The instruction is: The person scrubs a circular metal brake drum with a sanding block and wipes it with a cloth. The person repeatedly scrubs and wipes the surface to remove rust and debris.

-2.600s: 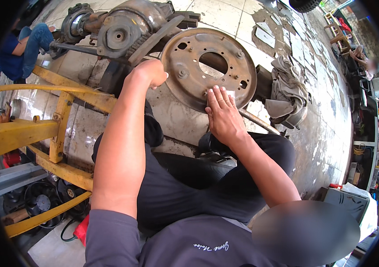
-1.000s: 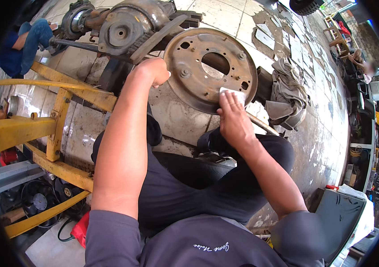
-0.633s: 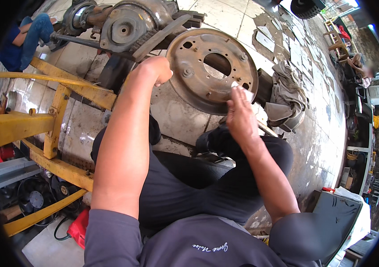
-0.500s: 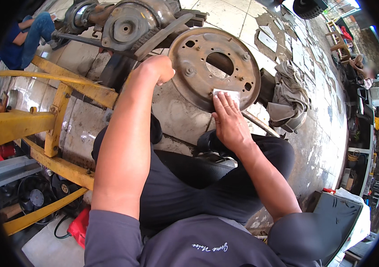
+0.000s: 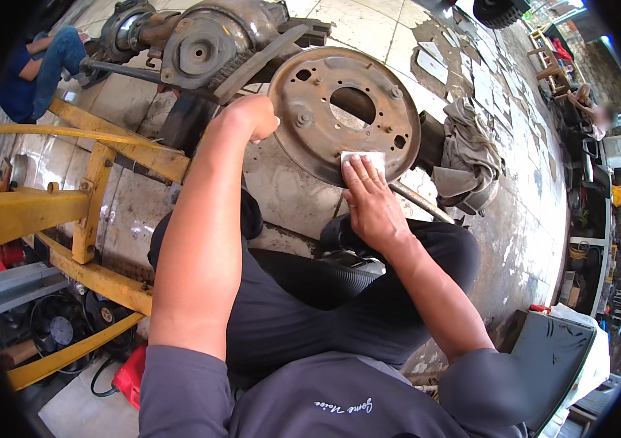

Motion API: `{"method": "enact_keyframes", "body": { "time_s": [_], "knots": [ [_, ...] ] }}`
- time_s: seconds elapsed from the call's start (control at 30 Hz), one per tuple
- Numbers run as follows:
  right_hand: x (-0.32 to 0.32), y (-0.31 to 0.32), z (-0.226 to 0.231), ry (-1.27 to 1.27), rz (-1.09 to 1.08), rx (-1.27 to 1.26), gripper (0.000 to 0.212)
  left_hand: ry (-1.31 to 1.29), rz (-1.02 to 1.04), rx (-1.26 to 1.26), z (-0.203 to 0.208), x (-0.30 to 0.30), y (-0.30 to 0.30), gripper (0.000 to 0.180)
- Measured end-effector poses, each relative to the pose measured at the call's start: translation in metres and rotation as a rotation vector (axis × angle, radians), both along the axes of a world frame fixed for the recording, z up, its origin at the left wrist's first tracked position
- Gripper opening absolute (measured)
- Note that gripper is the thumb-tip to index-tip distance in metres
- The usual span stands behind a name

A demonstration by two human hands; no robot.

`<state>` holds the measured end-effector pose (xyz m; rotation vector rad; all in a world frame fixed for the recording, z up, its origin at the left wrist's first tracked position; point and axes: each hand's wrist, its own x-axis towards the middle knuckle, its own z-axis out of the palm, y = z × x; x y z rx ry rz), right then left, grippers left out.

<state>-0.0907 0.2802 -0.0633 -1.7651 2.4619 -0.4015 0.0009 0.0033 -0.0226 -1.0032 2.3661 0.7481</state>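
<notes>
A round rusty brake backing plate (image 5: 292, 152) with a large central hole and several small holes sits tilted in front of me. My left hand (image 5: 251, 117) is closed at its left rim, thumb uppermost; the curled fingertips are partly hidden. My right hand (image 5: 373, 201) lies on the near part of the plate with its fingers stretched out together. Under those fingertips a small white sheet (image 5: 376, 158) is pressed against the metal. Whether it is paper, cloth or sandpaper I cannot tell. A metal rod (image 5: 421, 202) shows below the plate, near my right knee.
A dirty axle housing (image 5: 205, 55) lies beyond my left hand. On the left stands a yellow metal frame (image 5: 95, 197). A crumpled grey cloth (image 5: 466, 150) drapes over something right of the plate. Another person in blue (image 5: 66, 55) sits far left. A grey box (image 5: 555, 358) is behind my right elbow.
My right hand and the white sheet have slid slightly toward the plate's near edge. My left hand stays at the rim. The whole view has shifted a little.
</notes>
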Motion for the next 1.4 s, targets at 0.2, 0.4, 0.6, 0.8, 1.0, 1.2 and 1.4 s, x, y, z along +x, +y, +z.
{"method": "enact_keyframes", "body": {
  "time_s": [0.2, 0.4, 0.6, 0.8, 1.0, 1.2, 1.4],
  "knots": [
    [0.001, 0.002, 0.002, -0.024, -0.009, 0.019, 0.047, -0.003, 0.017, 0.006, 0.001, -0.001, 0.001, 0.041],
    [-0.002, 0.000, 0.000, 0.016, -0.076, 0.044, 0.048, 0.011, 0.025, 0.018, 0.004, -0.001, 0.003, 0.041],
    [-0.005, 0.000, -0.003, 0.014, -0.166, 0.037, 0.048, 0.002, 0.011, 0.010, 0.003, -0.002, 0.002, 0.041],
    [-0.001, 0.000, 0.001, -0.013, -0.085, 0.040, 0.048, 0.008, 0.009, 0.012, 0.003, -0.001, 0.003, 0.041],
    [-0.005, 0.006, 0.005, -0.045, 0.034, 0.014, 0.046, 0.016, 0.012, 0.022, -0.001, 0.000, -0.001, 0.041],
    [0.004, 0.006, 0.006, -0.032, 0.086, 0.027, 0.045, -0.002, 0.020, 0.023, 0.000, 0.000, -0.001, 0.041],
    [0.002, 0.002, 0.003, -0.009, -0.015, 0.013, 0.045, -0.009, 0.025, 0.036, -0.002, -0.001, -0.002, 0.040]
  ]
}}
